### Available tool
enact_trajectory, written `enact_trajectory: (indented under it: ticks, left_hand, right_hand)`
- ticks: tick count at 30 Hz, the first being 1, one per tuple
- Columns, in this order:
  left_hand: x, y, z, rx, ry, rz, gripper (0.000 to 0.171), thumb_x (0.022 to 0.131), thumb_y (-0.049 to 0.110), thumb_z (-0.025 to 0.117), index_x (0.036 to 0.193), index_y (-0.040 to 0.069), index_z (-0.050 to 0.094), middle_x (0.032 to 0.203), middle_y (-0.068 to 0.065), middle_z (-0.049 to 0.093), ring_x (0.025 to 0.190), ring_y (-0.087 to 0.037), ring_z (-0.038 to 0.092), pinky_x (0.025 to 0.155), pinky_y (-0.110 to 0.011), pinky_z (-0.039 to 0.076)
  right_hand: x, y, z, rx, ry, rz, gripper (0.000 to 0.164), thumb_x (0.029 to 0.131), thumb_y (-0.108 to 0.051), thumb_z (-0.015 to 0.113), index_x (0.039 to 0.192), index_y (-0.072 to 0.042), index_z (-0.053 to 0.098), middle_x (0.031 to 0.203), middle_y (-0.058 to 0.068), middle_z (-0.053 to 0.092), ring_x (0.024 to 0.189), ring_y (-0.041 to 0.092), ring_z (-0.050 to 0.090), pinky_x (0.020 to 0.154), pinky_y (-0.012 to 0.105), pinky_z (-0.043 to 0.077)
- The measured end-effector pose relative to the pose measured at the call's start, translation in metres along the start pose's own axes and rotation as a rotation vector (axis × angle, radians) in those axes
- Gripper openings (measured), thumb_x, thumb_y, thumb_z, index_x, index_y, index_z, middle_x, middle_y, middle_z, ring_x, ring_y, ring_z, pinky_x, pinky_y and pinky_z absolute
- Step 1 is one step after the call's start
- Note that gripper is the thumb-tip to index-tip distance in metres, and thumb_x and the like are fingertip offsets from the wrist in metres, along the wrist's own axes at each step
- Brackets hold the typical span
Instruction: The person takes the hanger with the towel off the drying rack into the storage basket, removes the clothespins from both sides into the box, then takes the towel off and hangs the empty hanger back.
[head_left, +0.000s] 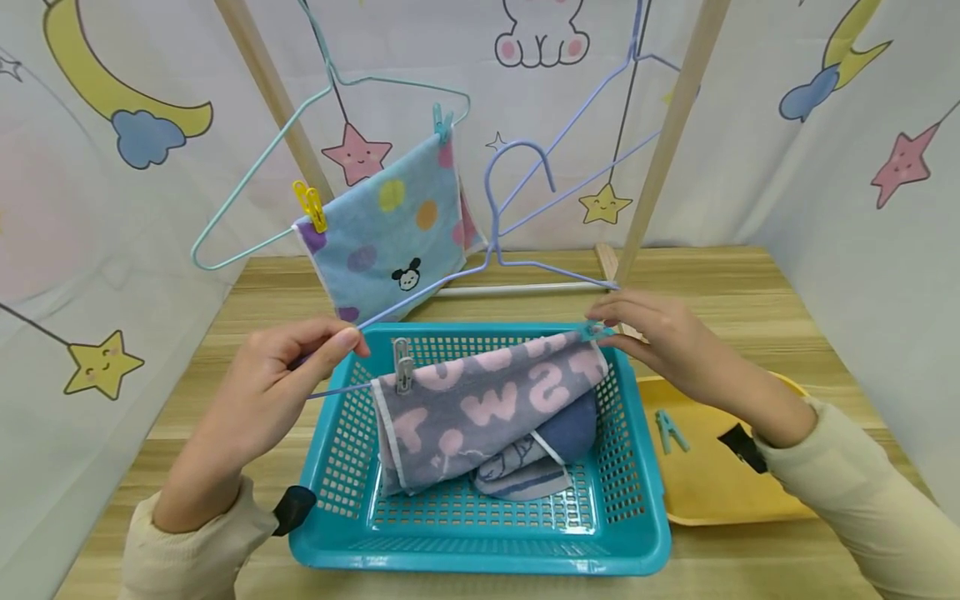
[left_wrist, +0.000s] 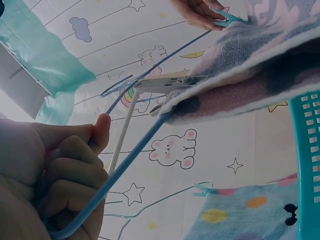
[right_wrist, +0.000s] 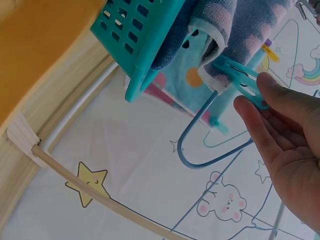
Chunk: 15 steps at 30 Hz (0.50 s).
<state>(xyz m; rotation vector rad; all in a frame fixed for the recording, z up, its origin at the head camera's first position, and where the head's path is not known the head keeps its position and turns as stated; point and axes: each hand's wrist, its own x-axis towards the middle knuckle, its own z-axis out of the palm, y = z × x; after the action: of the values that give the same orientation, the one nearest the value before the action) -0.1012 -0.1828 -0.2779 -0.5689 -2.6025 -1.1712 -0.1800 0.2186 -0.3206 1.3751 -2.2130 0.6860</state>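
Observation:
My left hand [head_left: 288, 379] grips the left end of a periwinkle-blue clothes hanger [head_left: 420, 304], its hook pointing up. Over the hanger's lower bar hangs a grey towel with pink letters [head_left: 491, 408], above the basket. A grey clothespin [head_left: 403, 367] clips the towel near its left corner. At the opposite corner, a teal clothespin [right_wrist: 240, 80] sits on the towel and bar. Thumb and fingers of my right hand [head_left: 667, 333] pinch the handle end of that teal clothespin. In the left wrist view, the hanger wire [left_wrist: 132, 160] runs from the fist into the towel fold.
Below stands a teal basket [head_left: 480, 562] with other blue-grey cloth [head_left: 573, 429] inside. A yellow tray [head_left: 735, 467] on the right holds a teal clothespin [head_left: 670, 431]. Behind, a mint hanger [head_left: 262, 167] carries a spotted towel [head_left: 390, 225]; another blue hanger [head_left: 592, 100] hangs near a wooden pole [head_left: 671, 137].

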Motion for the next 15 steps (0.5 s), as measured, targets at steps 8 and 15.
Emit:
enact_trajectory:
  ticks: [8,15]
  left_hand:
    - [-0.0015,-0.0051,0.0039,-0.019,-0.025,-0.001,0.019,0.104,0.017,0.055,0.098,0.020,0.073,0.059,0.001,0.036,0.049,-0.018,0.034,0.047,-0.031,0.028]
    - [-0.0019,-0.0098,0.0066,-0.034,-0.036,0.002,0.019,0.104,0.016,0.054,0.099,0.019,0.072,0.061,0.001,0.035,0.051,-0.018,0.035,0.048,-0.031,0.028]
  right_hand:
    - [-0.0019,0.0033,0.0031,0.069,0.001,-0.038,0.012,0.086,0.000,0.073,0.095,0.002,0.067,0.093,0.007,0.069,0.085,0.022,0.069,0.075,0.027,0.055]
    - [-0.0072,0.0097,0.0018,0.097,0.028,-0.051,0.035,0.102,-0.030,0.051,0.095,-0.002,0.069,0.092,0.003,0.070,0.083,0.020,0.068,0.085,0.020,0.051]
